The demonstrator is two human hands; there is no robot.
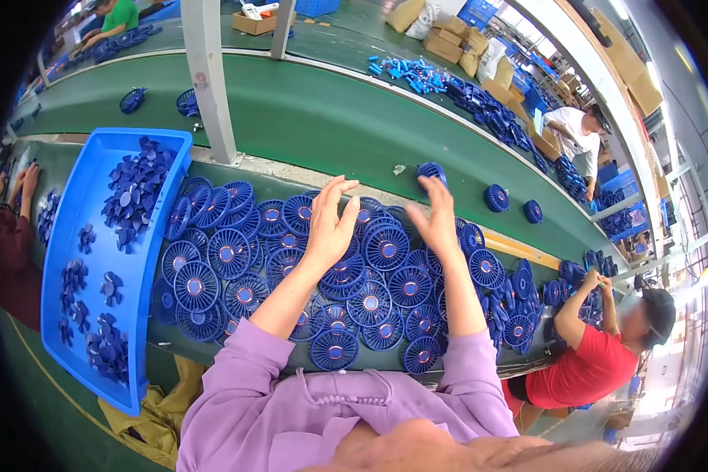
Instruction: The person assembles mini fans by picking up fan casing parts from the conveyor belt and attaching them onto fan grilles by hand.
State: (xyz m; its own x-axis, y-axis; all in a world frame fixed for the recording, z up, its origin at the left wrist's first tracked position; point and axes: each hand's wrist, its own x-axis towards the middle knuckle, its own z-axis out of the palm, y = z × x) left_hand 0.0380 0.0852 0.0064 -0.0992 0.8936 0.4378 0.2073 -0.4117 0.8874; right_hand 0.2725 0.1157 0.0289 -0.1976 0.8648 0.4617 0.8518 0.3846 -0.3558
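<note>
Round dark-blue fan grilles [370, 303] with spoked fronts and orange-ringed centres lie heaped on the bench before me. Over the heap's far side is my left hand [332, 224], fingers stretched and thumb apart, holding nothing. My right hand [438, 216] reaches to the green conveyor belt's near edge, its thumb spread away from the fingers. Just beyond those fingertips sits a blue fan head [431, 171] on the belt; I cannot tell whether they touch it. Grilles under my hands and forearms are partly hidden.
A blue tray [94, 244] with small fan blades stands at left. The green belt [307, 118] carries more fan heads [496, 197]. A white post [208, 79] rises beyond the tray. A co-worker in red [586, 366] works at right; another person's hands [27, 185] show far left.
</note>
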